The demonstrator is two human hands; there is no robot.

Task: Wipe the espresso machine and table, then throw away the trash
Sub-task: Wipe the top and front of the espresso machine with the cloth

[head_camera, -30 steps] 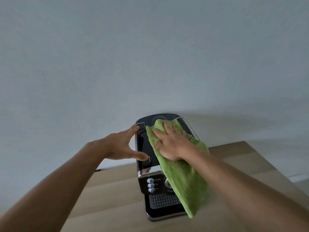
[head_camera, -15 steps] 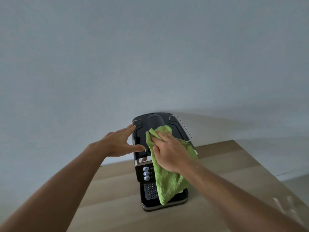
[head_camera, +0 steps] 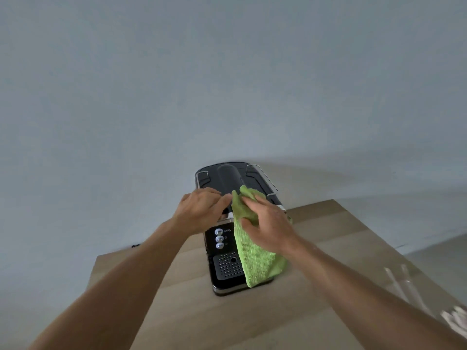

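A black espresso machine (head_camera: 228, 181) stands on a light wooden table (head_camera: 227, 317) against the wall, its three round buttons and perforated drip tray facing me. My right hand (head_camera: 267, 221) presses a green cloth (head_camera: 255, 258) onto the front right of the machine's top; the cloth hangs down over the front and part of the drip tray. My left hand (head_camera: 202, 208) rests on the machine's front left top edge, fingers close together, touching the cloth's edge.
A plain grey wall rises behind the table. At the table's right edge lie pale, blurred pieces of trash (head_camera: 454, 318) and some clear wrapper-like strips (head_camera: 401, 286). A dark cable (head_camera: 135, 246) shows behind the table's back left corner.
My right hand has slid the cloth from the back of the machine's top toward the front. My left hand has closed in on the top's front edge. More of the table shows.
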